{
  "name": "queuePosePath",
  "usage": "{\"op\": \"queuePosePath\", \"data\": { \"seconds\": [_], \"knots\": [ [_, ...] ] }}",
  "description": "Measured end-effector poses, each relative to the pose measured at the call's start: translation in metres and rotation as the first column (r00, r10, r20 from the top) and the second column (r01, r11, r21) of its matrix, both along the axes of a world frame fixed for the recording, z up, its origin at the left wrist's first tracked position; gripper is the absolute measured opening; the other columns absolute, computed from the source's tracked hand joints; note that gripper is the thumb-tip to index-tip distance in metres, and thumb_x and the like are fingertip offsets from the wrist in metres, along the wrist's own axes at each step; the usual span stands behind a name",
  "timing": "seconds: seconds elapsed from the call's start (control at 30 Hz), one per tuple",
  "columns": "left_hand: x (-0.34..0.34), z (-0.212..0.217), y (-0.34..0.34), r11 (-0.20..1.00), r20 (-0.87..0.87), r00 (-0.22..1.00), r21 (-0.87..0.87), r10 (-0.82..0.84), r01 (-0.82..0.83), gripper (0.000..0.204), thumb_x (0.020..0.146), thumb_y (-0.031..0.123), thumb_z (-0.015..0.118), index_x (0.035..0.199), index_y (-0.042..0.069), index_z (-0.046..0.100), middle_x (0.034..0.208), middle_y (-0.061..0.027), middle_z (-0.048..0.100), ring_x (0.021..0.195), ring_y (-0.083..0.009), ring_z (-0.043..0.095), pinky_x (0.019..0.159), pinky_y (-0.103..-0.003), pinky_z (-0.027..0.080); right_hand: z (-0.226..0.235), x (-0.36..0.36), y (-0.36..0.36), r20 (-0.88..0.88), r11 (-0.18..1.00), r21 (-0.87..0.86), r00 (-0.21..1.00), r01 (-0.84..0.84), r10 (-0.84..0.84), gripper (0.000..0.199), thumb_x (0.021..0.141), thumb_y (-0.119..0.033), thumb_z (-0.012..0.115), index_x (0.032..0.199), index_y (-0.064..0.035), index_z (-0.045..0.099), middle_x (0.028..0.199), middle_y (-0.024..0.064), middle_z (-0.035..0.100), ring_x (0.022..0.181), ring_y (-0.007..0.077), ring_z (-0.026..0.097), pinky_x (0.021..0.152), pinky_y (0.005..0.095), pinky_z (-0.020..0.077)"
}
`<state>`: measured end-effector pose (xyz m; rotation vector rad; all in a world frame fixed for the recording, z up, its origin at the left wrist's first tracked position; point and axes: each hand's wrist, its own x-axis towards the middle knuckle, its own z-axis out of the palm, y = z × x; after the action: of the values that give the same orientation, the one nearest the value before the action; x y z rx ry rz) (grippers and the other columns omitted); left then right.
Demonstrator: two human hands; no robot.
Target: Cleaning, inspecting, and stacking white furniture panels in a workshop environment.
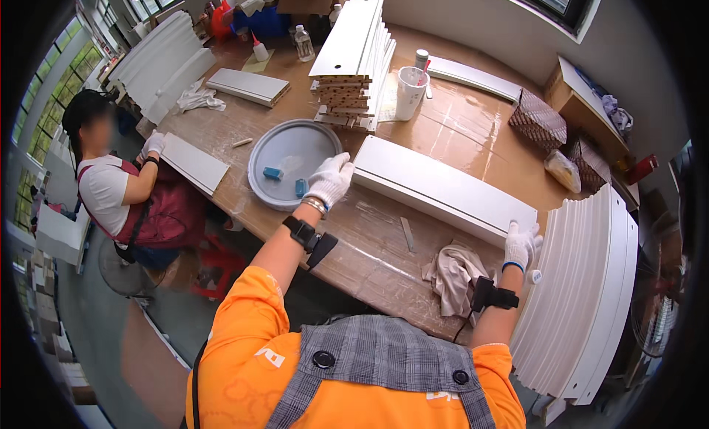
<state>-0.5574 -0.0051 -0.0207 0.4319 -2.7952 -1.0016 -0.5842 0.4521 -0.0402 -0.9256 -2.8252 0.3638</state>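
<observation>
A long white board (444, 187) lies on the wrapped table in front of me, between my gloved hands. My left hand (330, 181), fingers curled, is at the board's left end. My right hand (521, 246) grips its right end, the fingertips over the top face. Beside my left hand is a round grey tray (256, 168) with two small blue blocks (273, 173) in it. A thin flat strip (408, 234) and a crumpled beige cloth (456, 278) lie on the near side of the board.
A tall stack of white boards (351, 41) rises behind the tray, beside a white cup (410, 93). More white panels (580, 296) stand close by my right arm. At left, a seated co-worker (122, 185) holds another white board (196, 162). Bottles (303, 43) stand farther back.
</observation>
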Motion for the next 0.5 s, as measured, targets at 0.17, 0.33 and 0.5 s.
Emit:
{"op": "queuePosePath", "data": {
  "seconds": [0.17,0.33,0.5],
  "knots": [
    [-0.05,-0.01,0.006,0.977,0.312,0.95,-0.192,-0.032,0.096,0.041,0.093,0.041,0.049,0.118,0.013,0.064,0.121,-0.0209,0.064,0.111,-0.0408,0.06,0.094,-0.048,0.049,-0.002,-0.012,0.001,0.203,0.998,-0.026,0.977,0.066,-0.059,0.082,0.087,-0.059,0.061,0.149,-0.0087,0.04,0.141,0.0238,0.045,0.131,0.0413,0.045,0.105,0.0546,0.0418],
    [-0.063,-0.027,-0.005,0.967,0.242,0.97,-0.234,-0.039,0.097,0.044,0.092,0.045,0.049,0.116,0.013,0.066,0.118,-0.0213,0.065,0.111,-0.0409,0.06,0.094,-0.048,0.049,0.008,-0.013,0.001,0.167,0.984,-0.024,0.971,0.176,-0.17,0.08,0.088,-0.059,0.06,0.147,-0.0099,0.042,0.138,0.0219,0.051,0.126,0.0414,0.05,0.102,0.0533,0.0441],
    [-0.07,-0.037,-0.022,0.998,0.254,0.967,-0.07,0.019,-0.001,0.051,0.091,0.05,0.055,0.12,0.01,0.068,0.115,-0.0179,0.07,0.107,-0.0367,0.065,0.096,-0.044,0.048,0.017,-0.008,-0.01,0.269,1.0,-0.013,0.963,0.011,-0.007,0.071,0.089,-0.057,0.058,0.142,-0.0109,0.05,0.134,0.0204,0.056,0.123,0.0395,0.054,0.102,0.0505,0.0444]
  ]
}}
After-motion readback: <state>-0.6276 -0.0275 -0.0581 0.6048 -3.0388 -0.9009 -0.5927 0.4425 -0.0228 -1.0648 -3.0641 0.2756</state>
